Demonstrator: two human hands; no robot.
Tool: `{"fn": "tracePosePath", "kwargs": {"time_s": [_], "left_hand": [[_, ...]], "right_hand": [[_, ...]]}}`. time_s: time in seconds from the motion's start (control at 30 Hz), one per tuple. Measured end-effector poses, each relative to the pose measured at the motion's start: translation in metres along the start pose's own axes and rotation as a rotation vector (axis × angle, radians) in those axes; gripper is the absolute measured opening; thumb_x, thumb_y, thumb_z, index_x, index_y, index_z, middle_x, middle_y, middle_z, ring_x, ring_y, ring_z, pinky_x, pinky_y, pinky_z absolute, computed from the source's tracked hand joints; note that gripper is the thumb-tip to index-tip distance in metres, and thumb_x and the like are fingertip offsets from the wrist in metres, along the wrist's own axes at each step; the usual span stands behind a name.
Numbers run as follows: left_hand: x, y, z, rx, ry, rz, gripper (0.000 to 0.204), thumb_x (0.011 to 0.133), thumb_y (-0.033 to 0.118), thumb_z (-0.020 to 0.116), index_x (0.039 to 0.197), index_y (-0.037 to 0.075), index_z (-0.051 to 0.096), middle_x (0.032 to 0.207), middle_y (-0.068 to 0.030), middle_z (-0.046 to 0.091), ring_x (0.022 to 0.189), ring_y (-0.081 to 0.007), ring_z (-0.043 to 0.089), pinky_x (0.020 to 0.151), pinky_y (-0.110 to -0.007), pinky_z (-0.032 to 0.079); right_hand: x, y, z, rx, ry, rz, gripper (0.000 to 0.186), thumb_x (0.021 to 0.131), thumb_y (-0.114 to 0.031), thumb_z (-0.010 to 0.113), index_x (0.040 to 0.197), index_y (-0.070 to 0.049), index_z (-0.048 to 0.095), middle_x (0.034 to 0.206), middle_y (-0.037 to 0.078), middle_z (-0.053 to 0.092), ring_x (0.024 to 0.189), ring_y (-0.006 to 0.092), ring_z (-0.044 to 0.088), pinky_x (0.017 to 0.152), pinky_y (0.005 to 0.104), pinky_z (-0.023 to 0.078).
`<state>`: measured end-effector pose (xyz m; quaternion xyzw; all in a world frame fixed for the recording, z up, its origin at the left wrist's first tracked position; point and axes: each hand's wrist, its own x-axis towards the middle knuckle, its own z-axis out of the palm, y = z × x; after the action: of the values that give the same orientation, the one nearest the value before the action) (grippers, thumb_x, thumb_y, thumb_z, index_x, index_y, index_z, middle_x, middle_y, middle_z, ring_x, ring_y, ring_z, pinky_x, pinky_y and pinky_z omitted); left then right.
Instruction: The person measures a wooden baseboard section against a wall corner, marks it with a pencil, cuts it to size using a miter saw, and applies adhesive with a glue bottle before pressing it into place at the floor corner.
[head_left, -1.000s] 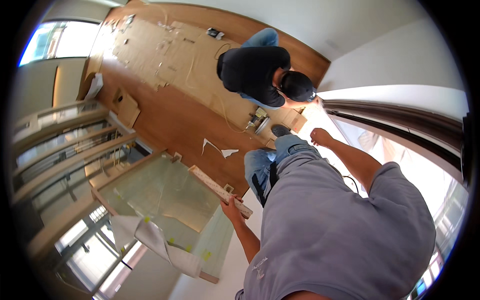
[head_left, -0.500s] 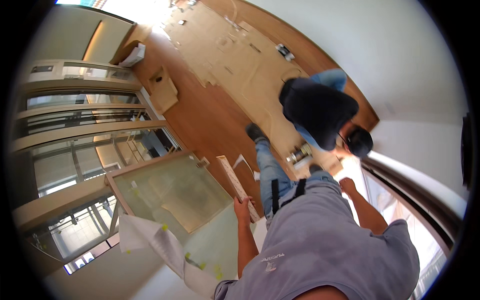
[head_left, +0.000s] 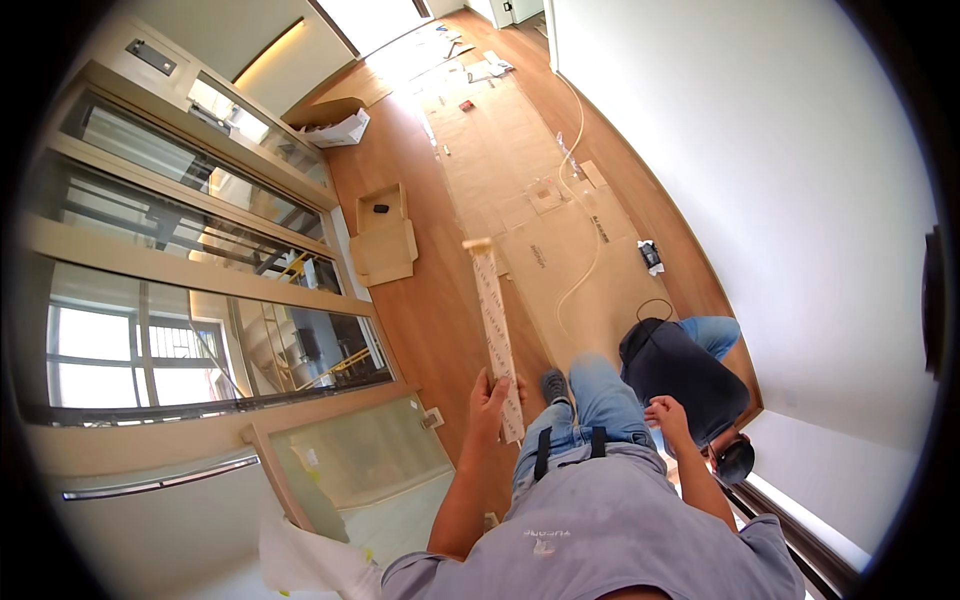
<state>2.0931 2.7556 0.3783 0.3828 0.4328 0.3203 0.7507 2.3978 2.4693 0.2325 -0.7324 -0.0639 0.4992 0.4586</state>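
Printed cardboard (head_left: 545, 290) covers part of the wooden floor (head_left: 435, 275), upper centre; glazed partitions (head_left: 190, 235) line the left. In mid-frame, the left grip (head_left: 494, 402) clasps a long, pale strip (head_left: 493, 320) bearing repeated lettering; the right grip (head_left: 667, 413), lower right, is loosely released.

Daylight blows out the far opening (head_left: 372, 18) and gleams on the floor (head_left: 397, 125), while fisheye distortion bows straight edges near black corners.

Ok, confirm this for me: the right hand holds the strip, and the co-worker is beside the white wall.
No: the head view shows the left hand holding the strip. The co-worker is indeed beside the white wall.
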Motion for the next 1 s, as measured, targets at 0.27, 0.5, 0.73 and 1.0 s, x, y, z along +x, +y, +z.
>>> {"fn": "tracePosePath", "kwargs": {"time_s": [0.27,0.5,0.73,1.0], "left_hand": [[0.151,0.103,0.023,-0.163,-0.188,-0.006,0.056,0.110,0.052,0.036,0.118,0.000,0.057,0.100,-0.0140,0.066,0.080,-0.0195,0.065,0.071,-0.033,0.056],[0.361,0.152,0.004,0.128,-0.087,0.098,0.043,0.104,0.031,0.062,0.134,0.000,0.060,0.097,-0.0054,0.065,0.083,-0.0120,0.061,0.075,-0.025,0.051],[0.543,0.277,0.045,0.745,-0.002,0.304,0.062,0.085,0.024,0.084,0.140,0.007,0.061,0.105,-0.0111,0.068,0.094,-0.0221,0.067,0.085,-0.032,0.054],[0.736,0.366,0.061,0.920,-0.002,0.573,0.072,0.079,0.024,0.088,0.141,0.004,0.056,0.111,-0.0161,0.065,0.098,-0.0313,0.066,0.085,-0.039,0.055]], "right_hand": [[0.119,-0.029,0.017,-0.144,0.090,0.231,0.016,0.096,-0.012,0.056,0.104,-0.001,0.064,0.083,0.012,0.068,0.064,0.0174,0.066,0.053,0.0292,0.053],[0.296,-0.160,0.116,-0.134,0.016,0.168,0.018,0.093,-0.013,0.059,0.096,0.002,0.068,0.078,0.013,0.070,0.062,0.0206,0.067,0.054,0.0317,0.054],[0.403,-0.569,0.320,0.076,-0.397,-0.295,0.027,0.103,-0.020,0.060,0.119,0.002,0.063,0.104,0.010,0.073,0.093,0.0174,0.070,0.081,0.0295,0.056],[0.520,-0.783,0.461,-0.045,-0.315,-0.607,0.027,0.099,-0.011,0.068,0.122,0.001,0.060,0.101,0.007,0.071,0.093,0.0157,0.070,0.081,0.0296,0.055]]}}
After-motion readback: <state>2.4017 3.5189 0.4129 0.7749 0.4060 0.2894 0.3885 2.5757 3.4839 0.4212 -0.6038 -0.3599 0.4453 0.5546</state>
